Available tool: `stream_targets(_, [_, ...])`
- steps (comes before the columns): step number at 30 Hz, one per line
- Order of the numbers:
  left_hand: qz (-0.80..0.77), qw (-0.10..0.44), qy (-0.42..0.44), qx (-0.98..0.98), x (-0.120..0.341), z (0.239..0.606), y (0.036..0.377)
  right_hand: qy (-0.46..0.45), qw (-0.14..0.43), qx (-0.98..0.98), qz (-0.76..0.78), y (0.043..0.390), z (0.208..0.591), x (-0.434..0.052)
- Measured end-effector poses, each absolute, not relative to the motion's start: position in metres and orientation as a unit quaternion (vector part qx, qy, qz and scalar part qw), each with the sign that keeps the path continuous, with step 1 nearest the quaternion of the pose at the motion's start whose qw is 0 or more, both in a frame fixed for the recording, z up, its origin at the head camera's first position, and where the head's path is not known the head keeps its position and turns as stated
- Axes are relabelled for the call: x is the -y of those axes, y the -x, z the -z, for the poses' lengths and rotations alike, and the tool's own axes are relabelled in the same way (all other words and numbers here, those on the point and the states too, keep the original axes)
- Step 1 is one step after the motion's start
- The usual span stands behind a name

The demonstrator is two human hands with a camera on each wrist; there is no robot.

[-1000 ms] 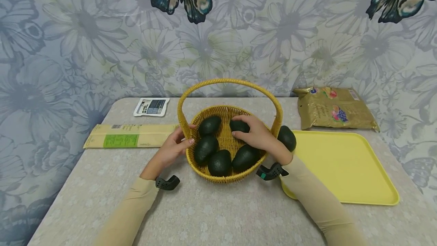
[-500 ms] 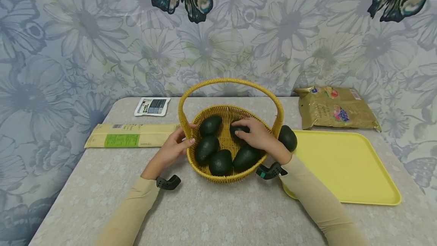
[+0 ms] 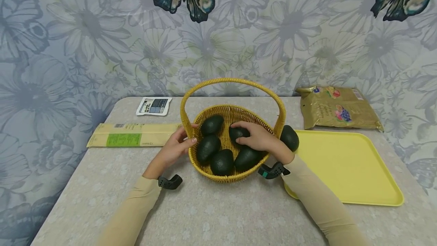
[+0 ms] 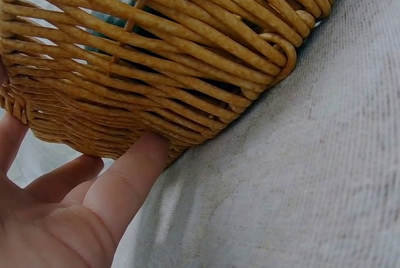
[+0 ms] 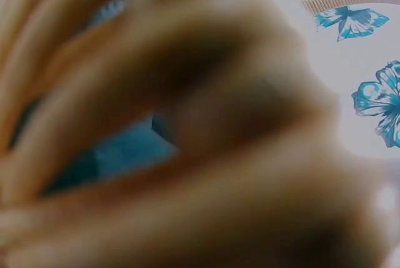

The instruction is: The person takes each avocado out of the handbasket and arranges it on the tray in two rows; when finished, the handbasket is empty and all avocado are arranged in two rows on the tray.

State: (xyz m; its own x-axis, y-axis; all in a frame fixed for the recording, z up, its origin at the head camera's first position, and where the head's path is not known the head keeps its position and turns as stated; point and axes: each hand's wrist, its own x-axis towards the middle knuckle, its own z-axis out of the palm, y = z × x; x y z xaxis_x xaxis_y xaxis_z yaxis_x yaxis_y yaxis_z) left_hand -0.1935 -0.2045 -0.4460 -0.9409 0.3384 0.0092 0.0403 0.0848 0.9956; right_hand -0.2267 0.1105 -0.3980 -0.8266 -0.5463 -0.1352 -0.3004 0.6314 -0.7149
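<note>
A yellow wicker basket (image 3: 227, 178) with a tall arched handle stands mid-table, holding several dark green avocados (image 3: 208, 149). My left hand (image 3: 175, 145) grips its left rim beside the handle's foot, thumb at the rim. In the left wrist view, fingers of the left hand (image 4: 75, 218) press against the woven outer wall. Inside the basket, my right hand (image 3: 257, 136) holds one avocado (image 3: 235, 133) at the back right, thumb and fingers around it. The right wrist view is mostly blurred fingers. Another avocado (image 3: 290, 138) lies outside, against the basket's right side, partly hidden.
A yellow tray (image 3: 348, 166) lies on the right, with a gold packet (image 3: 341, 108) behind it. On the left are a long pale-yellow package (image 3: 124, 139) with a green label and a small white packet (image 3: 154, 106). A patterned wall backs the table.
My right hand and its avocado have shifted slightly toward the near side within the basket. The left hand stays at the rim. The whole view has drifted a little.
</note>
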Motion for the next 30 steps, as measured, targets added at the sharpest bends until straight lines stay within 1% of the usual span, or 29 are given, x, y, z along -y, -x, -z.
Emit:
stream_targets(15, [-0.666, 0.116, -0.121, -0.727, 0.2044, 0.4469, 0.196, 0.209, 0.164, -0.886, 0.379, 0.228, 0.3995, -0.111])
stream_targets(24, [-0.668, 0.119, -0.116, -0.725, 0.204, 0.4451, 0.1958, 0.209, 0.173, -0.88, 0.391, 0.2274, 0.3978, -0.1103])
stream_targets(30, [-0.668, 0.117, -0.113, -0.727, 0.2032, 0.4438, 0.1955, 0.205, 0.155, -0.875, 0.411, 0.2273, 0.3967, -0.1099])
